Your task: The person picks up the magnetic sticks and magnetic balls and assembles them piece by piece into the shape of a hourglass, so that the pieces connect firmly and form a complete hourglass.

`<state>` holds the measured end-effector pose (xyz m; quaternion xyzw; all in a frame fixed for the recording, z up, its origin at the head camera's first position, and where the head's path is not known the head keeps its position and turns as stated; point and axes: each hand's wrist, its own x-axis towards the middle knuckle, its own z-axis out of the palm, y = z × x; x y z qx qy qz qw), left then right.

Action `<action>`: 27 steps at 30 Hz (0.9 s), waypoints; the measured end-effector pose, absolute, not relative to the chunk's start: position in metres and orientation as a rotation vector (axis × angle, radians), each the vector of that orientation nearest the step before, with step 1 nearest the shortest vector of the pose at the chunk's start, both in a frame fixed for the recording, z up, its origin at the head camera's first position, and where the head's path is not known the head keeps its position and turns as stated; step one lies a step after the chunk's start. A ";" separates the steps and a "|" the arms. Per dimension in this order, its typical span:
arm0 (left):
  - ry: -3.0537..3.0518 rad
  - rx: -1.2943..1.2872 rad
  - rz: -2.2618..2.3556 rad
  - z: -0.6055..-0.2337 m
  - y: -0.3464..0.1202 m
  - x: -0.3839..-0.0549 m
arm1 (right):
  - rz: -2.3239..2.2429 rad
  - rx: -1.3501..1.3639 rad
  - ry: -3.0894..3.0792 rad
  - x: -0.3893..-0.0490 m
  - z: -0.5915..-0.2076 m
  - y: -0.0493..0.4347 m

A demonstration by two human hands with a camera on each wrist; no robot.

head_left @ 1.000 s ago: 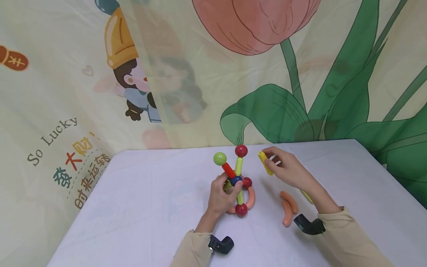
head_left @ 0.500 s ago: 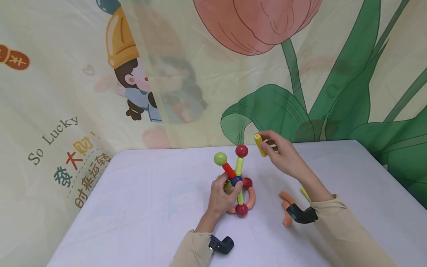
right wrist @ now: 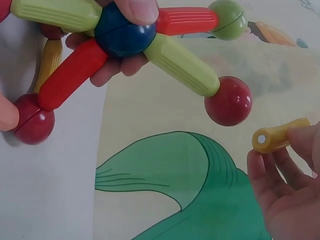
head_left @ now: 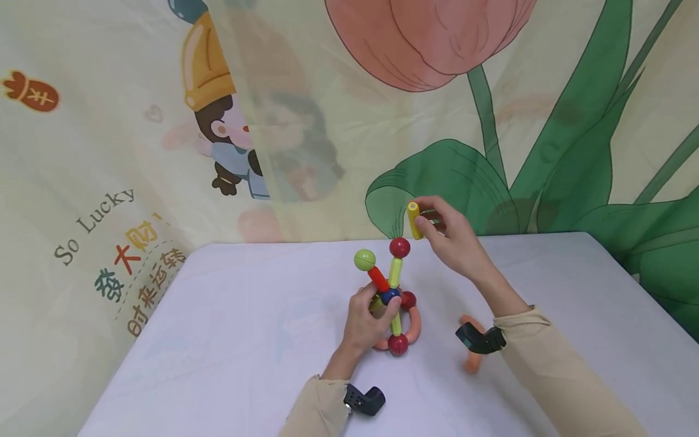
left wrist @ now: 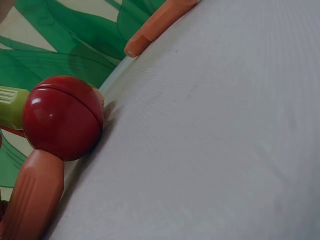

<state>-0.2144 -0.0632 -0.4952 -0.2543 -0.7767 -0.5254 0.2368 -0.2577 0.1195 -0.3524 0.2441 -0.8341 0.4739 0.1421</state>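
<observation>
My left hand [head_left: 363, 321] grips a toy built of magnetic balls and rods around its blue ball [right wrist: 125, 31]. Lime rods [right wrist: 184, 65] and red rods [right wrist: 73, 75] branch off that ball. One lime rod leans upward to a red ball [head_left: 400, 247]; a red rod ends in a green ball [head_left: 364, 260]. At the base, curved orange rods [left wrist: 36, 192] join red balls [left wrist: 64, 118] close to the table. My right hand [head_left: 455, 240] pinches a yellow magnetic rod [right wrist: 277, 137] between thumb and fingers. Its round magnet end faces the upper red ball, a small gap away.
Loose curved orange rods [head_left: 472, 361] lie on the white-covered table [head_left: 235, 340], partly hidden under the right wrist's black camera [head_left: 480, 338]. A printed cloth [head_left: 306, 73] hangs behind the table's far edge.
My right hand has lifted the yellow rod and brought it leftward, up beside the top red ball. The left hand keeps its grip and the toy has barely moved.
</observation>
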 end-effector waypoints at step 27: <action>-2.135 -0.645 -1.472 -0.494 -0.062 -0.213 | 1.243 0.955 -2.438 -0.280 -0.341 0.075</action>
